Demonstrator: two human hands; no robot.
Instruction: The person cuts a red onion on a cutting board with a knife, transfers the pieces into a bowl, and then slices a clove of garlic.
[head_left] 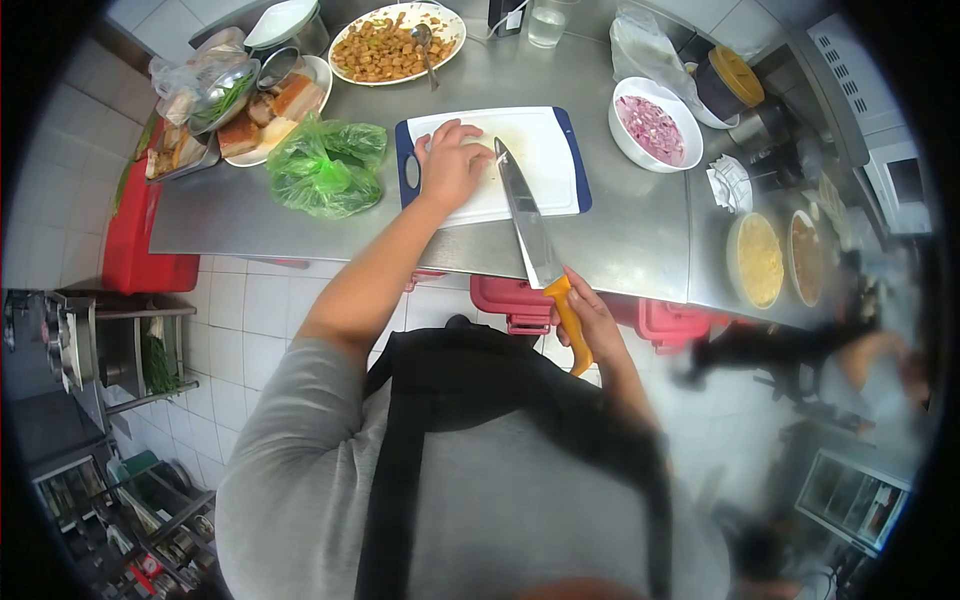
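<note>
A white cutting board (545, 170) with dark blue ends lies on the steel counter. My left hand (455, 170) rests on its left half, fingers apart at the top, with nothing plainly held. In my right hand (595, 325) is the yellow handle of a large knife (530, 225). The blade points up and left across the board's front edge, its tip near my left fingers, with small pale bits beside it. Left of the board sits a green plastic bag (328, 170).
A plate of cubed food (385, 62) with a spoon stands behind. At the left are meat pieces (240, 137) and metal bowls. To the right stand a bowl of chopped pink food (652, 128), a yellow-filled bowl (757, 262) and a crumpled paper (730, 184). A blurred person (870, 370) is at far right.
</note>
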